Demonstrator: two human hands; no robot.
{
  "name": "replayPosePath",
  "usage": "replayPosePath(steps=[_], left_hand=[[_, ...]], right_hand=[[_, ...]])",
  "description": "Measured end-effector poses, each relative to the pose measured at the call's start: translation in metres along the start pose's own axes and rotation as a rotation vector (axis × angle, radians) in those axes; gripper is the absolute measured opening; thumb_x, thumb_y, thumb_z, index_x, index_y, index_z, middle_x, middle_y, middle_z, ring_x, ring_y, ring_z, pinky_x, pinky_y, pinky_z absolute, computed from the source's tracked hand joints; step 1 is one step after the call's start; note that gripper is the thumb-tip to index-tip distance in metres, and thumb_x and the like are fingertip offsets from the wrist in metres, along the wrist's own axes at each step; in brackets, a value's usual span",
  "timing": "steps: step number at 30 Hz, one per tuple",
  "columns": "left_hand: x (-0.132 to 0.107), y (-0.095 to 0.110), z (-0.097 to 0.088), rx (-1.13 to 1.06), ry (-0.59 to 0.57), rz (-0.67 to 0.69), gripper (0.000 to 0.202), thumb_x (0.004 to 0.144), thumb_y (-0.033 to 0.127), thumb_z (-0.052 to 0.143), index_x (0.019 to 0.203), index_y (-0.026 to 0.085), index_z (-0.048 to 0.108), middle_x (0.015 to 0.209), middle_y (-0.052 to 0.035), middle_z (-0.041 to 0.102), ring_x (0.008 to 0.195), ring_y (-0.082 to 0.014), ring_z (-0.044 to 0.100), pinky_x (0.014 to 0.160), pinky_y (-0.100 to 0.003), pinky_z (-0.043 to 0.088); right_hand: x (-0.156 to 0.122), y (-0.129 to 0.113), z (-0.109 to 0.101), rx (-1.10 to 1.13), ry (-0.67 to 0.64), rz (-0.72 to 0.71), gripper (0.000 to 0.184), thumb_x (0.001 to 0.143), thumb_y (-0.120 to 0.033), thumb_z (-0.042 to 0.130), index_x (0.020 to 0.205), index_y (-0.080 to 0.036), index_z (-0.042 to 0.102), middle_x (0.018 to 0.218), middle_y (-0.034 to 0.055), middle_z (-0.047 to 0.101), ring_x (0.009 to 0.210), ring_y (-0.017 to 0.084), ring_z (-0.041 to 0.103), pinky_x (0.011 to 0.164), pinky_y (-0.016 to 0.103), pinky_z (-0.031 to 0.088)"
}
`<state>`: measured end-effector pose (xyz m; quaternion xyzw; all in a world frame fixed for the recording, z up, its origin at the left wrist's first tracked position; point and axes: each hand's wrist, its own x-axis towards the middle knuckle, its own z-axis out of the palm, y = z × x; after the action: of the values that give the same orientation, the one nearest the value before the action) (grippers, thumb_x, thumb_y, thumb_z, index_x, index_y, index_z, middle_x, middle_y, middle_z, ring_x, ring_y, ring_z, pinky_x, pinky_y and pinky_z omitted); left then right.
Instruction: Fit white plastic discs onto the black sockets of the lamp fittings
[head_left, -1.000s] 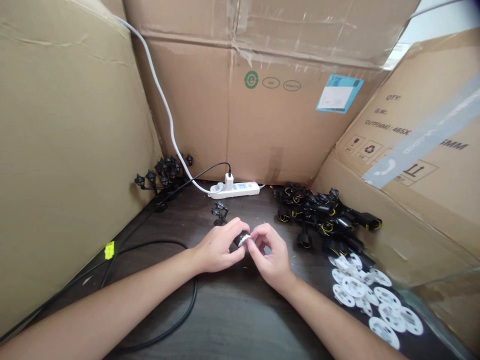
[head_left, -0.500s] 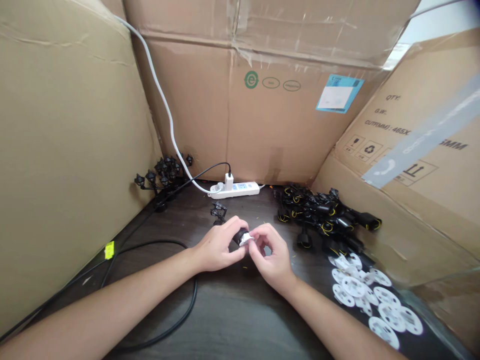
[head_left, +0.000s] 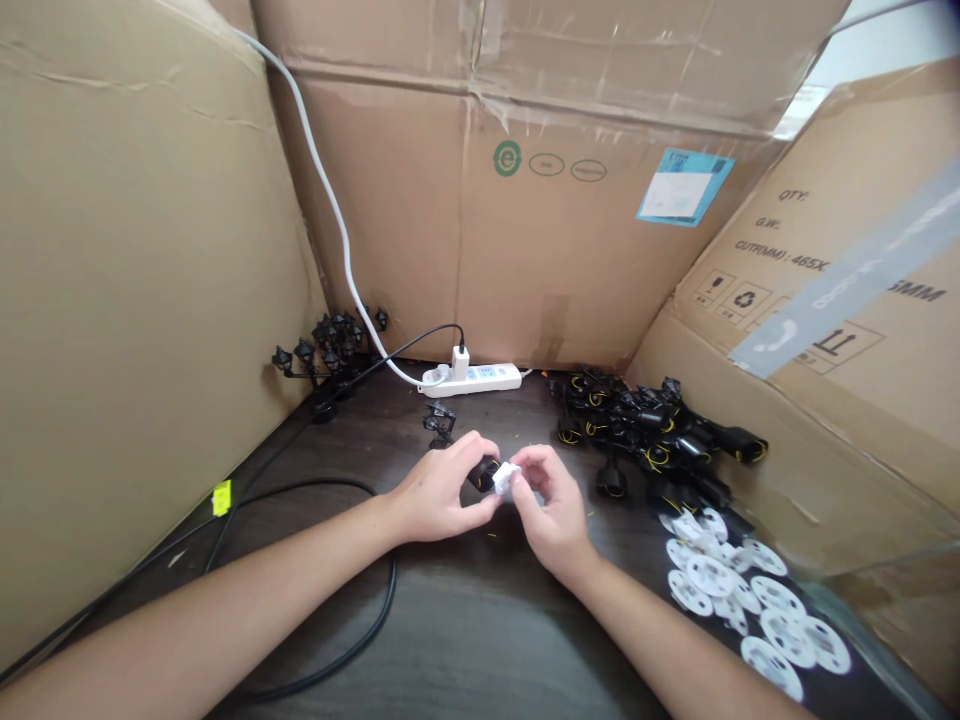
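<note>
My left hand (head_left: 439, 492) is closed around a small black part (head_left: 484, 472) over the middle of the dark table (head_left: 465, 630). My right hand (head_left: 551, 510) pinches a small white disc (head_left: 506, 477) against the end of that black part. Both hands meet at the part, fingers curled. A single small black lamp-shaped piece (head_left: 439, 422) stands just behind my left hand.
A heap of black parts with yellow ties (head_left: 652, 435) lies at the right, with several white round discs (head_left: 750, 595) nearer me. A white power strip (head_left: 471, 378) sits at the back. More black lamp-shaped pieces (head_left: 330, 345) stand at back left. Black cable (head_left: 375, 590) loops on the table. Cardboard boxes (head_left: 525, 200) wall the table.
The white disc in my right hand has turned and shifted slightly right against the black part. Both hands stay in nearly the same place.
</note>
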<state>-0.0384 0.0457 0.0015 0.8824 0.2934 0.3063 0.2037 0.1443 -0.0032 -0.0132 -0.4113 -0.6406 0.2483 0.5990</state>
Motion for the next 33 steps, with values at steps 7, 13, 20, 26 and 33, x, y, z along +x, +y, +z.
replayPosePath(steps=[7, 13, 20, 26, 33], left_hand=[[0.000, -0.002, 0.000, 0.011, -0.018, 0.019, 0.030, 0.085, 0.029, 0.063, 0.112, 0.023, 0.052, 0.098, -0.0013, 0.059, 0.076, -0.0158, 0.058, 0.067, -0.028, 0.042], [0.001, -0.002, 0.000, 0.022, -0.040, 0.016, 0.035, 0.081, 0.027, 0.064, 0.113, 0.023, 0.051, 0.101, -0.0017, 0.060, 0.077, -0.0162, 0.059, 0.067, -0.028, 0.042], [0.000, -0.001, -0.001, 0.016, -0.042, 0.019, 0.035, 0.082, 0.027, 0.063, 0.115, 0.023, 0.051, 0.101, -0.0018, 0.059, 0.075, -0.0156, 0.059, 0.066, -0.028, 0.042], [0.000, -0.001, -0.001, 0.005, -0.062, 0.010, 0.035, 0.083, 0.026, 0.062, 0.115, 0.022, 0.050, 0.102, -0.0023, 0.059, 0.075, -0.0156, 0.059, 0.067, -0.028, 0.043], [-0.001, -0.002, -0.001, 0.020, -0.067, 0.015, 0.036, 0.085, 0.024, 0.058, 0.119, 0.023, 0.049, 0.103, -0.0027, 0.059, 0.075, -0.0160, 0.058, 0.067, -0.028, 0.043]], right_hand=[[0.000, -0.001, -0.001, -0.086, -0.063, -0.043, 0.006, 0.095, -0.021, 0.057, 0.093, -0.021, 0.063, 0.076, 0.0007, 0.059, 0.061, 0.014, 0.056, 0.054, 0.025, 0.046], [0.001, -0.007, -0.001, -0.148, -0.093, -0.126, 0.009, 0.093, -0.015, 0.057, 0.094, -0.021, 0.065, 0.078, 0.0003, 0.059, 0.058, 0.012, 0.053, 0.051, 0.024, 0.044], [0.002, -0.010, -0.001, -0.146, -0.078, -0.144, 0.012, 0.093, -0.015, 0.058, 0.096, -0.020, 0.068, 0.081, 0.0012, 0.062, 0.057, 0.012, 0.055, 0.050, 0.023, 0.045], [0.001, -0.011, -0.001, -0.150, -0.083, -0.116, 0.011, 0.093, -0.017, 0.059, 0.095, -0.021, 0.070, 0.081, 0.0021, 0.064, 0.057, 0.013, 0.055, 0.050, 0.025, 0.046], [0.001, -0.009, 0.000, -0.137, -0.047, -0.044, 0.005, 0.092, -0.021, 0.061, 0.087, -0.021, 0.063, 0.070, -0.0007, 0.060, 0.054, 0.013, 0.053, 0.048, 0.024, 0.044]])
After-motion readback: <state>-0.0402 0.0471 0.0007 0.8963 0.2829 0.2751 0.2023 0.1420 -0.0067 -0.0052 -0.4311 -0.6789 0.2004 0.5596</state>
